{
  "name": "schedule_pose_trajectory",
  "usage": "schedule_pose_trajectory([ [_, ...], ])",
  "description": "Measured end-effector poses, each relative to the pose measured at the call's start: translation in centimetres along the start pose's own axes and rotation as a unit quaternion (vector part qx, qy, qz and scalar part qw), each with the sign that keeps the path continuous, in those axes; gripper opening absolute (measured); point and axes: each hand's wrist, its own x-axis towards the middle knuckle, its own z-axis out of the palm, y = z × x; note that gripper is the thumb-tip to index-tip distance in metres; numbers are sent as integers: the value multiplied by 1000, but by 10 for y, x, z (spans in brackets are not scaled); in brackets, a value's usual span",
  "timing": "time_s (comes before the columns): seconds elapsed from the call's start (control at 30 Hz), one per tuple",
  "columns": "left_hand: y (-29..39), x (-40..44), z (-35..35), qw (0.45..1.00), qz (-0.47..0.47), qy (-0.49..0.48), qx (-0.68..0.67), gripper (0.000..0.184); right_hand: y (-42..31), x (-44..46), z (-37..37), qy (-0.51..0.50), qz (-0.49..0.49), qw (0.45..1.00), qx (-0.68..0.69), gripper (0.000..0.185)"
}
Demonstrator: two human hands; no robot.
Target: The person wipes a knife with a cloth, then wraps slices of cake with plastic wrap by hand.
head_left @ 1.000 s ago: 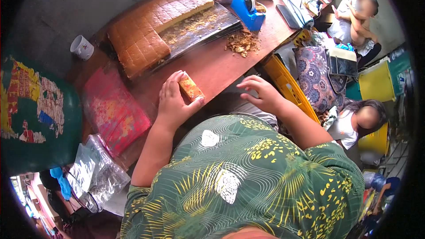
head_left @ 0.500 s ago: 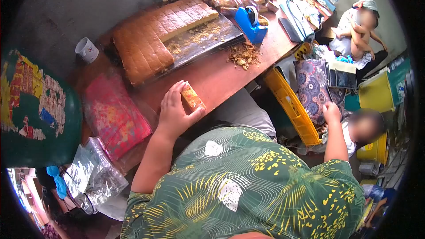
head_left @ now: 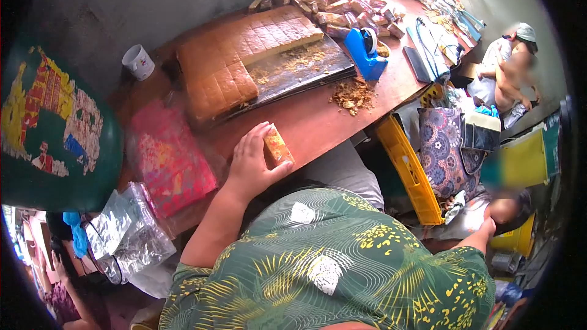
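1. Your left hand point(head_left: 249, 164) has its fingers closed around a wrapped cake bar point(head_left: 279, 146), the thumb at the end closest to you.
2. That bar is by the near edge of the bench point(head_left: 324, 128), in front of your body.
3. Your right hand point(head_left: 488, 228) reaches out to your right, beside the head of another person point(head_left: 466, 217); that area is small and blurred, so you cannot tell how its fingers stand or whether they touch.
4. Beyond the bar, a scored cake slab point(head_left: 217, 73) sits on a dark tray point(head_left: 337, 61), with one section cut away and crumbs in its place.
5. A blue tape dispenser point(head_left: 365, 58) stands just beside the tray, near a pile of wrapped bars point(head_left: 342, 0).
6. A white mug point(head_left: 138, 63) stands left of the slab.
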Motion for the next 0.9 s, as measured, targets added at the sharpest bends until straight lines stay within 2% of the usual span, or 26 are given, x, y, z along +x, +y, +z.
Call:
schedule_pose_trajectory([
  [0.13, 2, 0, -1, 1000, -3, 3, 1, 91, -11, -10, -17, 84, 85, 980, 160, 26],
  [0.2, -1, 0, 0, 1000, -1, 5, -1, 91, -24, -24, -10, 166, 97, 950, 247, 25],
  [0.23, -2, -1, 2, 1000, -1, 8, -3, 91, -41, -38, -9, 213, 52, 934, 282, 25],
  [0.27, -3, 0, 3, 1000, 1, 9, -1, 91, -39, -5, 13, 323, -104, 915, 219, 23],
  [0.3, -4, -1, 3, 1000, 3, 9, 2, 90, -94, -57, 5, 321, -151, 884, 305, 24],
  [0.33, -4, 0, 3, 1000, 6, 9, 5, 90, -135, -95, -4, 274, -341, 852, 289, 26],
  [0.37, -4, 0, 3, 1000, 2, 10, 7, 90, -174, -129, 17, 180, -391, 819, 379, 25],
  [0.4, -3, -1, 3, 1000, -1, 10, 8, 90, -215, -182, 14, 108, -460, 789, 391, 24],
  [0.43, -2, -1, 3, 1000, -3, 9, 9, 90, -244, -196, 50, -19, -484, 736, 473, 20],
  [0.47, -1, 0, 4, 1000, 0, 9, 11, 89, -275, -247, 26, -232, -433, 750, 444, 17],
  [0.5, -2, 0, 3, 1000, 3, 9, 12, 89, -310, -290, 12, -159, -596, 657, 433, 16],
  [0.53, -2, -1, 3, 1000, 5, 9, 14, 89, -337, -328, -5, -151, -646, 598, 450, 16],
  [0.6, -3, -1, 4, 1000, 8, 15, 11, 89, -381, -363, -14, -187, -666, 605, 394, 16],
  [0.67, -2, -2, 4, 1000, 7, 16, 14, 89, -427, -375, -4, -180, -721, 571, 350, 14],
  [0.77, 1, 0, 2, 1000, 2, 11, 23, 89, -476, -389, -2, -217, -756, 574, 227, 15],
  [0.9, 2, 2, 0, 1000, -1, 6, 24, 90, -509, -410, -3, -209, -816, 522, 133, 19],
])
